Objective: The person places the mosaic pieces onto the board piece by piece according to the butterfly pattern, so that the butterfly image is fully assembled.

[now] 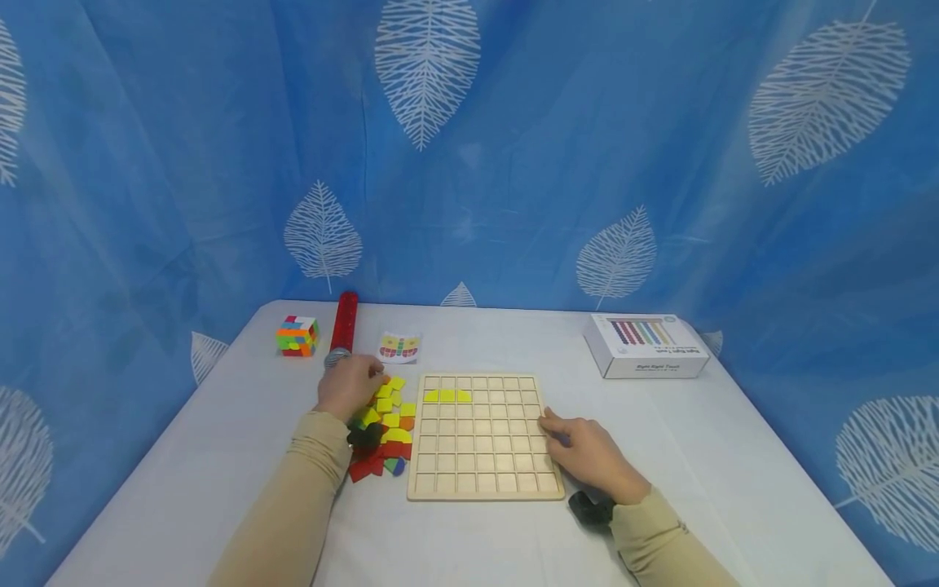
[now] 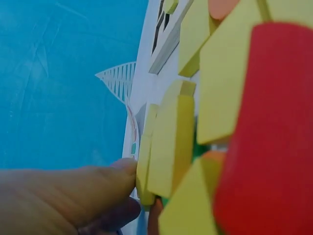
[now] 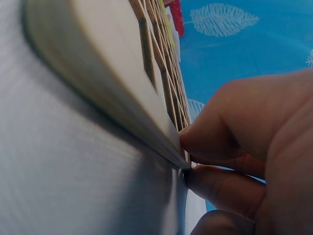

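Observation:
My left hand [image 1: 350,385] is at the far end of a pile of coloured pieces. Its thumb tip meets the edge of a yellow piece [image 2: 145,171]; whether the fingers pinch it is hidden. Among the pile are red pieces [image 1: 396,449] and a yellow half-round piece [image 1: 397,436]. A wooden grid board [image 1: 484,493] lies right of the pile, with three yellow pieces [image 1: 447,396] in one of its far rows. With thumb on top and a finger at the side, my right hand [image 1: 587,456] pinches the board's right edge [image 3: 166,142].
A small card with a coloured pattern [image 1: 399,349] lies behind the pile. Left of it are a red microphone-like object [image 1: 345,322] and a puzzle cube [image 1: 297,336]. A white box [image 1: 645,347] stands at the back right. Blue leaf-patterned cloth [image 1: 506,163] hangs behind the table.

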A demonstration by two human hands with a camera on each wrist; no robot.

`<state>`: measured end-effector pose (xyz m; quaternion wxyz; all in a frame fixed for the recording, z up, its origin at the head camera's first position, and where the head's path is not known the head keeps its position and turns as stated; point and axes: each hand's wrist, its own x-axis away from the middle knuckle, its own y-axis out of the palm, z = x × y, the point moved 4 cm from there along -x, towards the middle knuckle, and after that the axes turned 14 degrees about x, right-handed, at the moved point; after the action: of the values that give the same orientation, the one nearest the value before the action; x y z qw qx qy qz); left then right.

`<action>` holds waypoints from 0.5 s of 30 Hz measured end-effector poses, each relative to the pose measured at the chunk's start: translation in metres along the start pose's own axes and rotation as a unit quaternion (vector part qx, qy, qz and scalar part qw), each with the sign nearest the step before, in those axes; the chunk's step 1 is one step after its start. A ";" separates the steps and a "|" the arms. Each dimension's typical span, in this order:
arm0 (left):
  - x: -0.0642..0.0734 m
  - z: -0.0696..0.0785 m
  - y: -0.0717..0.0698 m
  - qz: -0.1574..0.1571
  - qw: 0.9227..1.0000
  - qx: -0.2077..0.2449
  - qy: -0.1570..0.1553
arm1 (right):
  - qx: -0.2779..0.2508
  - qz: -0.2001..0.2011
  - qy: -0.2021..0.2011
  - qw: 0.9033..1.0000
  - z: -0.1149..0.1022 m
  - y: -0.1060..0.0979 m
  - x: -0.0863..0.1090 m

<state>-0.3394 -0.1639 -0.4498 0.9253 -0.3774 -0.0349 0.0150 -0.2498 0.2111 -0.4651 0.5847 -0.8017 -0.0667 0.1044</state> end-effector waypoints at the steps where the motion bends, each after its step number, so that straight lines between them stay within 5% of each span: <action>1: 0.000 0.001 0.000 -0.002 1.000 0.005 -0.002 | 0.000 0.000 0.001 1.000 0.000 0.000 0.000; 9: -0.001 0.001 0.003 -0.030 0.999 0.031 -0.017 | -0.003 -0.004 0.003 1.000 -0.001 0.000 0.000; 15: -0.004 -0.002 0.006 -0.018 1.000 0.021 -0.005 | -0.005 -0.005 0.004 1.000 -0.001 0.001 0.000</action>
<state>-0.3428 -0.1611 -0.4550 0.9330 -0.3568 -0.0460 0.0011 -0.2498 0.2102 -0.4658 0.5815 -0.8047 -0.0691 0.0977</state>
